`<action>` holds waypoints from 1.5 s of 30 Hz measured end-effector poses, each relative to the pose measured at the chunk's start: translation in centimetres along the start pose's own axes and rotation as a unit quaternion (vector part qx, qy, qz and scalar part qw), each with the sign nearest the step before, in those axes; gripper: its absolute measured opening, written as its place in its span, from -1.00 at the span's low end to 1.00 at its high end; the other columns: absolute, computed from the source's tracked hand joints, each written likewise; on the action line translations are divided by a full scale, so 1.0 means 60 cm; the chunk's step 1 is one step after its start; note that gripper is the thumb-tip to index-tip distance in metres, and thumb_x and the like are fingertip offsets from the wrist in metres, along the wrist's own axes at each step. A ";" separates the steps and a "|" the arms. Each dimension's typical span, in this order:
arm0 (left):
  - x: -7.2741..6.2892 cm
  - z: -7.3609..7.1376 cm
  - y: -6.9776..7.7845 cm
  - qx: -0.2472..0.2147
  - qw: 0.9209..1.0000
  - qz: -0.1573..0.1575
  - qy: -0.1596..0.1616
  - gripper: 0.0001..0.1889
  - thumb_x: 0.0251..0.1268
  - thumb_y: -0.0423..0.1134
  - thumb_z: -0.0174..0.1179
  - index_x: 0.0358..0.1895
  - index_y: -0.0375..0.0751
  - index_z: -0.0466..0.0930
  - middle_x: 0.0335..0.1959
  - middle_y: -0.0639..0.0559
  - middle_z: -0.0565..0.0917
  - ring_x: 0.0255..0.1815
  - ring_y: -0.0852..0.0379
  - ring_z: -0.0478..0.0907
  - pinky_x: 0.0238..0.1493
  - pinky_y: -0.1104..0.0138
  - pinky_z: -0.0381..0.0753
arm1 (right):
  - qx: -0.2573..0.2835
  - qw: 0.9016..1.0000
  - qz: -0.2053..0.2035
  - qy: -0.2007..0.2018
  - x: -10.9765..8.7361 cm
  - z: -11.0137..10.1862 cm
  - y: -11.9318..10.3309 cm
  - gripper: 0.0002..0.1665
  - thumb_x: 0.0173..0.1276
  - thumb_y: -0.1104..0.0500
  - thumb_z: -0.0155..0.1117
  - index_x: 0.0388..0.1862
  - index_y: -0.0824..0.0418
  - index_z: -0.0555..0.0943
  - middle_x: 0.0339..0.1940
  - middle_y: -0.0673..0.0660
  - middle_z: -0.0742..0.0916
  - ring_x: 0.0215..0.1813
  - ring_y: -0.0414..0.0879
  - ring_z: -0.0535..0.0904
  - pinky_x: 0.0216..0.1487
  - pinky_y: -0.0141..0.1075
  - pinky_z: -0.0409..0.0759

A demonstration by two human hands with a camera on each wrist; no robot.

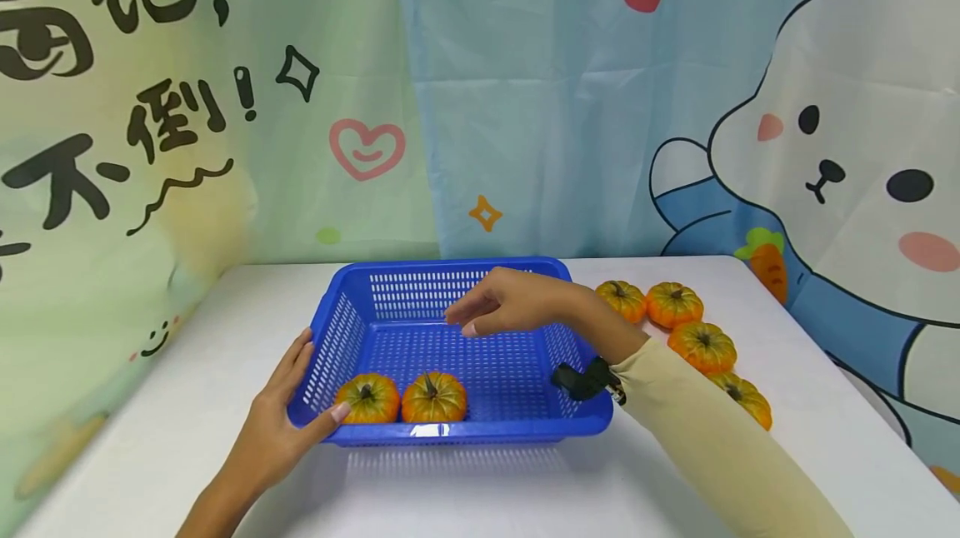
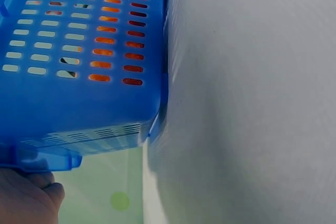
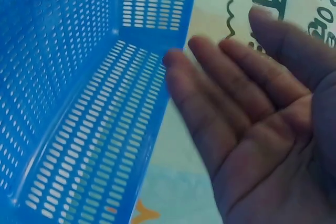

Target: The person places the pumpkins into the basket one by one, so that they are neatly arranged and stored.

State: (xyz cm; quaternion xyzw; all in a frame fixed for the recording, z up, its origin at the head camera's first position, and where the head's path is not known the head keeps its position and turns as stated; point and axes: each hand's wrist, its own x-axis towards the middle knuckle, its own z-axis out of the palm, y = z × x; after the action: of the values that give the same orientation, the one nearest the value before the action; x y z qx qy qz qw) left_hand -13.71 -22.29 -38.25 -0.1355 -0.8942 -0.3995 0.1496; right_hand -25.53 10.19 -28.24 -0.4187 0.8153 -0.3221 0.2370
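From my station I see the left hand (image 1: 273, 417) gripping the near left corner of the blue plastic basket (image 1: 510, 431), thumb over the rim and fingers along the outer side; the right hand (image 1: 517, 302) hangs above the basket floor, fingers loosely bent, holding nothing; the right wrist view shows me its bare palm; 2 mini pumpkins (image 1: 435, 398) sit side by side inside, near the front wall and toward the left corner; 4 loose mini pumpkins (image 1: 702, 346) lie on the white table (image 1: 187, 371) to the right, the closest partly hidden.

I judge the step in hand to be loading the basket, 1 pumpkin at a time; I would use the left hand only to steady the corner, since pressing down hard could tip the basket; on each crossing I would carry the right hand and its dark wrist piece (image 1: 581, 380) well above the right rim, where a snag seems likeliest; I would spread the fingers wider before each pick, cup the ribbed sides rather than pull the stem, and lower each pumpkin gently, filling rightward along the front wall; a drop could set it rolling into its neighbours.
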 end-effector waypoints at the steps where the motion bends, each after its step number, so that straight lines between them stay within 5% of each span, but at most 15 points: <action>1: -0.001 0.000 0.000 0.001 1.000 0.000 0.000 -0.08 0.12 -0.07 0.35 0.47 -0.42 0.11 0.55 -0.03 0.05 0.47 -0.32 0.04 0.25 -0.30 0.17 | -0.006 1.000 0.005 0.010 -0.004 -0.001 0.001 -0.56 0.42 0.19 0.22 0.24 0.27 0.57 0.11 0.09 0.69 0.12 -0.13 0.62 0.09 -0.29 0.57; 7: -0.002 0.002 -0.002 0.001 1.000 0.003 0.001 -0.08 0.13 -0.07 0.35 0.48 -0.41 0.10 0.55 -0.03 0.05 0.48 -0.29 0.03 0.28 -0.27 0.15 | -0.034 0.998 0.018 0.053 -0.033 -0.008 0.012 -0.60 0.44 0.16 0.21 0.20 0.27 0.60 0.08 0.10 0.70 0.14 -0.08 0.61 0.09 -0.25 0.58; 14: 0.000 0.001 -0.004 0.000 1.000 0.010 0.003 -0.08 0.13 -0.09 0.35 0.47 -0.43 0.10 0.56 0.03 0.03 0.48 -0.29 0.03 0.30 -0.27 0.12 | 0.006 0.991 0.073 0.109 -0.070 -0.021 0.022 -0.59 0.45 0.11 0.19 0.23 0.15 0.60 0.13 0.02 0.68 0.21 -0.05 0.56 0.13 -0.15 0.56; 20: -0.003 -0.001 -0.006 -0.002 1.000 0.004 0.002 -0.08 0.14 -0.08 0.35 0.47 -0.43 0.09 0.56 0.01 0.03 0.48 -0.30 0.02 0.29 -0.29 0.12 | 0.004 0.983 0.042 0.179 -0.096 -0.041 0.037 -0.60 0.47 0.19 0.14 0.23 0.30 0.57 0.13 0.16 0.67 0.23 0.05 0.54 0.18 -0.07 0.52; 30: 0.000 -0.001 -0.006 0.006 1.000 -0.001 -0.003 -0.07 0.14 -0.05 0.34 0.48 -0.41 0.08 0.56 -0.05 0.03 0.48 -0.31 0.03 0.27 -0.29 0.16 | 0.044 0.946 0.119 0.298 -0.146 -0.046 0.088 -0.38 0.39 -0.16 0.21 0.30 0.16 0.53 0.18 0.10 0.65 0.27 0.07 0.49 0.25 0.05 0.42; 40: 0.002 -0.001 -0.006 0.002 1.000 0.004 0.002 -0.08 0.13 -0.07 0.35 0.47 -0.42 0.09 0.56 -0.04 0.04 0.48 -0.31 0.02 0.27 -0.30 0.13 | 0.045 0.913 0.128 0.385 -0.175 -0.034 0.153 -0.29 0.36 -0.17 0.25 0.36 0.20 0.47 0.21 0.16 0.63 0.24 0.09 0.53 0.16 -0.09 0.51; 45: 0.002 0.000 -0.005 0.004 1.000 0.000 0.000 -0.08 0.13 -0.06 0.35 0.48 -0.41 0.10 0.56 -0.04 0.04 0.48 -0.31 0.03 0.27 -0.30 0.14 | 0.043 0.901 0.156 0.403 -0.186 -0.031 0.178 -0.18 0.33 -0.22 0.25 0.43 0.20 0.38 0.26 0.20 0.59 0.29 0.15 0.47 0.22 0.00 0.45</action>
State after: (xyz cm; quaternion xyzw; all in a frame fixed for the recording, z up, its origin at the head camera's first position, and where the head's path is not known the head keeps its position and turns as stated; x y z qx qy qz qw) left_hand -13.95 -22.48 -38.42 -0.1346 -0.8956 -0.3965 0.1504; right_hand -26.43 24.87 -33.41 -0.1102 0.8813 -0.4571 -0.0469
